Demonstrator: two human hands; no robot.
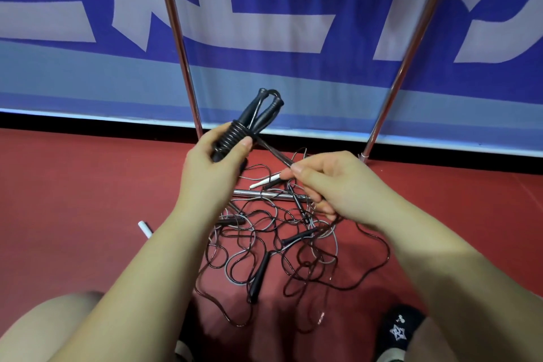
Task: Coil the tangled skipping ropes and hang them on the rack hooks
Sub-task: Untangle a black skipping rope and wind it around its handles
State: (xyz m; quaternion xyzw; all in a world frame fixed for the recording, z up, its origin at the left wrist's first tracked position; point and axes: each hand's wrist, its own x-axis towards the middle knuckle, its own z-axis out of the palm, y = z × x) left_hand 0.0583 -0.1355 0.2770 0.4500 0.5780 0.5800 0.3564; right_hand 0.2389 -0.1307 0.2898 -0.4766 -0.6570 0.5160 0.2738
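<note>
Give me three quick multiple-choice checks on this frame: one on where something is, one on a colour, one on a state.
1. Where does the tangled pile lie?
A. On the red floor, between the two poles
B. Hung on a hook
C. On a table

2. What colour are the two handles in the left hand?
A. White
B. Black
C. Silver

3. What state is the held rope in?
A. Fully loose
B. Partly wound round its handles, the free end pulled taut by the right hand
C. Cut in two

Answers:
1 A: the pile rests on the floor below the hands.
2 B: both handles are black.
3 B: turns circle the handles, and a strand runs to the right hand's pinch.
</note>
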